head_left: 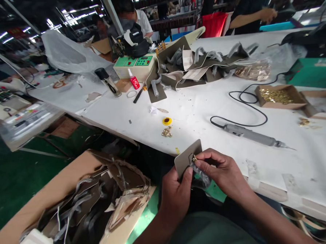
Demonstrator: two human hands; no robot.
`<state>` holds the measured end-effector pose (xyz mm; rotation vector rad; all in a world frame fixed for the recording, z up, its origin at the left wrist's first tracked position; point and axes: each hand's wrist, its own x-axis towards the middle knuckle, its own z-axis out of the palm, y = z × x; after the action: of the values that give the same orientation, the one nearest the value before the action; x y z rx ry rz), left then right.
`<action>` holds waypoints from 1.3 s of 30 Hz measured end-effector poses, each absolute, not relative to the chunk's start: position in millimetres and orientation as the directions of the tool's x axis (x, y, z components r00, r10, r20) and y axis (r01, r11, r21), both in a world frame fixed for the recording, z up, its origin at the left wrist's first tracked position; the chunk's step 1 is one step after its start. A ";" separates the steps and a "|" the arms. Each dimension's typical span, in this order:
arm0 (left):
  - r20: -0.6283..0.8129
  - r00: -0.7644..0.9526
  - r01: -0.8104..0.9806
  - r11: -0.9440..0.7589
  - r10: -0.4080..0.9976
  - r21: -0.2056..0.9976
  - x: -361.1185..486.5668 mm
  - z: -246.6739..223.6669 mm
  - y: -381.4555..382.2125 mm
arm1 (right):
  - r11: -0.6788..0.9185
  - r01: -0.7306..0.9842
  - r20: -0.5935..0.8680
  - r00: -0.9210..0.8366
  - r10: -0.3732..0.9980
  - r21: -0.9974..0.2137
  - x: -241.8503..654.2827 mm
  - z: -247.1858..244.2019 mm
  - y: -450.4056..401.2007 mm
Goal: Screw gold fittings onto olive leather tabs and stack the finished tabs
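My left hand [176, 192] grips a grey-brown flat panel [184, 158] by its lower edge, thumb on the near face. A dark angular outline marks that face, and a plastic-wrapped strip [202, 177] hangs below it. Between thumb and forefinger, my right hand [222, 170] pinches a small gold metal fitting [194, 158] against the panel at the outline. Its exact shape is too small to tell. On the table beyond lie a little heap of gold fittings [166, 132] and a round yellow dish [167, 121] with a dark centre.
A grey electric screwdriver [251, 135] with a black cord lies to the right. Behind it stands a carton of gold pieces [280, 95]. Brown panels [204, 70] are piled at the back, near a red-labelled bottle [134, 80]. A large carton [73, 177] of wrapped parts sits lower left.
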<state>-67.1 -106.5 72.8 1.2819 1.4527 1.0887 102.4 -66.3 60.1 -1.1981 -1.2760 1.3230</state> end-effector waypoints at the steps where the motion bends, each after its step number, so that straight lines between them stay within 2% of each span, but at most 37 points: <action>1: -0.054 -0.068 0.226 0.068 0.996 0.972 -63.6 73.7 -107.5 | -0.021 0.044 -0.025 -0.091 0.996 -0.999 105.4 60.2 -68.3; 7: -0.025 -0.049 0.275 0.037 0.998 0.961 -48.0 75.5 -113.4 | 0.168 0.195 0.162 -0.047 0.986 -0.966 120.4 61.1 -80.0; 20: 0.040 0.038 0.397 -0.052 0.998 0.916 -32.4 73.4 -123.8 | 0.307 0.259 0.324 0.022 0.946 -0.916 125.9 55.9 -94.4; 29: 0.147 0.105 0.399 -0.177 0.984 0.900 -26.1 72.6 -128.5 | 0.380 0.340 0.446 0.140 0.884 -0.860 122.4 50.0 -98.0; 32: 0.143 0.138 0.389 -0.186 0.980 0.902 -27.1 74.2 -129.0 | 0.441 0.362 0.509 0.115 0.853 -0.821 122.6 47.6 -99.2; 35: 0.138 0.175 0.387 -0.197 0.975 0.901 -29.2 76.0 -129.6 | 0.459 0.325 0.503 0.064 0.862 -0.827 125.7 45.7 -100.5; 39: 0.139 0.250 0.345 -0.222 0.958 0.912 -29.3 81.8 -129.5 | 0.377 0.227 0.371 -0.072 0.926 -0.898 136.8 48.1 -101.5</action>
<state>-29.3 -129.5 81.8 1.7239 1.2093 0.9681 136.8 -101.5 48.1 -1.0655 -1.5585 0.8117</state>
